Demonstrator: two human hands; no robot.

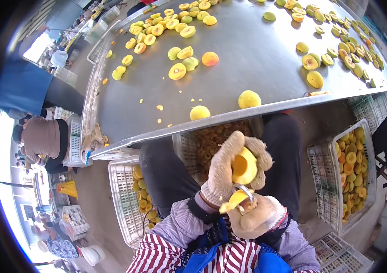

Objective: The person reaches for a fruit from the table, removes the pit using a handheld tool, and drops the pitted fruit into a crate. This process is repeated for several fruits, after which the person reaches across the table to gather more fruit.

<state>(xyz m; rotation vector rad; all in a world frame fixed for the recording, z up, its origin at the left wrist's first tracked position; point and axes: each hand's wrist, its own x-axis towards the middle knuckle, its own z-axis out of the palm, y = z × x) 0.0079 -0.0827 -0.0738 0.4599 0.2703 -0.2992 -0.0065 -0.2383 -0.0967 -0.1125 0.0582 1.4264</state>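
Note:
Over my lap, my left hand (223, 170), in a pale knit glove, is wrapped around a yellow peach (244, 167) with its cut flesh exposed. Just below it, my right hand (256, 218), also gloved, grips a pitting knife with a curved metal loop (244, 189). The loop meets the lower side of the peach. A yellow strip of flesh (233, 201) hangs beside the blade. My right fingers hide most of the knife's handle.
A metal table (143, 102) ahead carries many halved and whole peaches. Crates with fruit stand at my left (123, 209) and right (334, 191). A crate of brownish scraps (218, 141) sits between my knees. A person (43, 139) bends over at far left.

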